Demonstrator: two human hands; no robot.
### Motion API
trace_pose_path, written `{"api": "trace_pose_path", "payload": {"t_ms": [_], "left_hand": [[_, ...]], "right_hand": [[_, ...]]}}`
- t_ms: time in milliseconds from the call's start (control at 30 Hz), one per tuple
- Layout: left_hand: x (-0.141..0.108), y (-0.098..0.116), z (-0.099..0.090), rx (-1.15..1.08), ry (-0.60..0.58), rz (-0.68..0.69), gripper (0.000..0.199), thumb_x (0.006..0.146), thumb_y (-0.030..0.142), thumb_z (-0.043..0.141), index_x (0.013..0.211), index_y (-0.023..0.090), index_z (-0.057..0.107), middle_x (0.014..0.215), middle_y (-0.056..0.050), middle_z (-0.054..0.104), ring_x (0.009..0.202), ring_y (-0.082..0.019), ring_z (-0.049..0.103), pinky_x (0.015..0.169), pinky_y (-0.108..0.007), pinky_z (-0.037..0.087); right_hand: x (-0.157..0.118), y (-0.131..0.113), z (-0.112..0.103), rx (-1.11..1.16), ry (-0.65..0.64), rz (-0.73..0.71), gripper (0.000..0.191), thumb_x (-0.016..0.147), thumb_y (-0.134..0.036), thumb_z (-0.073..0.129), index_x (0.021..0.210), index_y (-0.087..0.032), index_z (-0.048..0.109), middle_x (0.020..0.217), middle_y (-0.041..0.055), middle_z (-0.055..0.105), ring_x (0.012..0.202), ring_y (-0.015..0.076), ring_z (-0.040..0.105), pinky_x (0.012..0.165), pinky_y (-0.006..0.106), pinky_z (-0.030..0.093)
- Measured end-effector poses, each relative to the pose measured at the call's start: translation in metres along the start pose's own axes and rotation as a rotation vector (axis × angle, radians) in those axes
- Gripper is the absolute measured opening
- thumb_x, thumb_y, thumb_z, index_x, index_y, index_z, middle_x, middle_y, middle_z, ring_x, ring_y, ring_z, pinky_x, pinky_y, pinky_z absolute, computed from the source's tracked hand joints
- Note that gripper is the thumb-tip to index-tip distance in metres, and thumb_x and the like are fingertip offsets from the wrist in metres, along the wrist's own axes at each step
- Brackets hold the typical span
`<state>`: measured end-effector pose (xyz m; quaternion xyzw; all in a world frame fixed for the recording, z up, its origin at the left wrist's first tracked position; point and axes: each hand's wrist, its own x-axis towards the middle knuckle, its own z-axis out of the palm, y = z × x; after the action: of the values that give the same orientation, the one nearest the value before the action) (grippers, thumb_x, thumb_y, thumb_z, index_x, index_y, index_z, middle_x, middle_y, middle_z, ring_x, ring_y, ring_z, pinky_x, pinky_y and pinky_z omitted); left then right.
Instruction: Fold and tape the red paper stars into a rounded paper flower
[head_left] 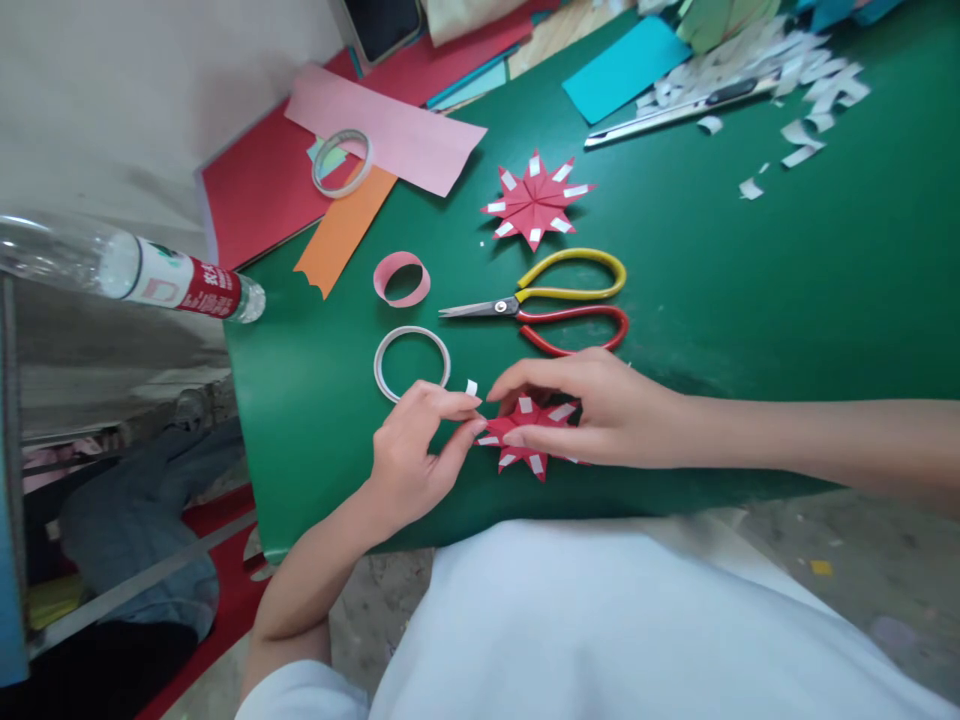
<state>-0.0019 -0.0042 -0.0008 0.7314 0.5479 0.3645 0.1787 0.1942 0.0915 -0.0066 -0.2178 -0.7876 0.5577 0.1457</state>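
A red folded-paper star, with white tape strips on its points, lies near the table's front edge under my hands. My right hand curves over it and grips it, thumb across the top, covering its right side. At the star's left, my left hand has thumb and forefinger closed at one point. A small white strip stands up beside that forefinger; whether it sticks to the finger I cannot tell. Just behind my left hand lies a roll of white tape. Scissors with one yellow and one red handle rest behind my right hand.
A second red star lies beyond the scissors. Left of it are a pink paper ring, orange strip, clear tape roll and pink paper. A utility knife lies by paper scraps. A bottle overhangs the left edge.
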Motion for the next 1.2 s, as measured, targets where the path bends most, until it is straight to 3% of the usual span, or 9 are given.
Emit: {"api": "trace_pose_path", "payload": {"t_ms": [367,533,633,733,900,1200], "left_hand": [[-0.001,0.0,0.004,0.011,0.025,0.048,0.013,0.086,0.012,0.062,0.096,0.019,0.059,0.083,-0.002,0.069,0.078,-0.012,0.062,0.071,-0.024,0.054],[-0.003,0.0,0.0,0.282,0.103,0.198,0.018,0.083,0.014,0.065,0.1,0.02,0.063,0.101,-0.008,0.061,0.086,-0.015,0.062,0.074,-0.027,0.054],[-0.005,-0.003,0.0,0.342,0.13,0.355,0.02,0.08,0.012,0.068,0.098,0.02,0.065,0.095,-0.006,0.065,0.084,-0.015,0.063,0.074,-0.028,0.054],[-0.007,-0.005,0.002,0.31,0.068,0.414,0.019,0.079,0.01,0.068,0.096,0.019,0.065,0.088,-0.004,0.069,0.08,-0.015,0.064,0.074,-0.028,0.054],[-0.003,-0.003,0.004,0.187,-0.029,0.274,0.016,0.081,0.008,0.065,0.093,0.019,0.064,0.088,-0.005,0.07,0.082,-0.014,0.064,0.073,-0.028,0.054],[0.001,-0.001,0.012,-0.021,0.027,0.005,0.01,0.085,0.01,0.063,0.085,0.019,0.065,0.079,-0.001,0.072,0.074,-0.011,0.066,0.071,-0.025,0.054]], "right_hand": [[-0.001,0.005,0.008,0.111,0.052,0.067,0.015,0.082,-0.031,0.061,0.083,-0.017,0.066,0.073,-0.0009,0.069,0.061,0.0095,0.06,0.053,0.019,0.042],[0.002,0.005,0.007,0.143,0.116,0.146,0.014,0.079,-0.03,0.062,0.081,-0.017,0.066,0.07,-0.0002,0.067,0.061,0.0109,0.058,0.055,0.021,0.042],[0.003,0.005,0.006,0.172,0.129,0.184,0.017,0.079,-0.034,0.062,0.081,-0.017,0.066,0.067,-0.0003,0.065,0.059,0.0111,0.056,0.054,0.022,0.041],[0.004,0.004,0.005,0.179,0.137,0.199,0.019,0.078,-0.035,0.063,0.081,-0.017,0.067,0.069,0.0,0.065,0.061,0.0116,0.056,0.055,0.023,0.041],[0.004,0.004,0.006,0.151,0.14,0.182,0.017,0.079,-0.033,0.062,0.081,-0.017,0.067,0.067,-0.001,0.063,0.06,0.011,0.055,0.056,0.022,0.04],[0.002,0.006,0.011,0.11,0.159,0.13,0.013,0.08,-0.03,0.063,0.083,-0.018,0.067,0.066,-0.0023,0.065,0.058,0.0099,0.055,0.055,0.021,0.04]]}}
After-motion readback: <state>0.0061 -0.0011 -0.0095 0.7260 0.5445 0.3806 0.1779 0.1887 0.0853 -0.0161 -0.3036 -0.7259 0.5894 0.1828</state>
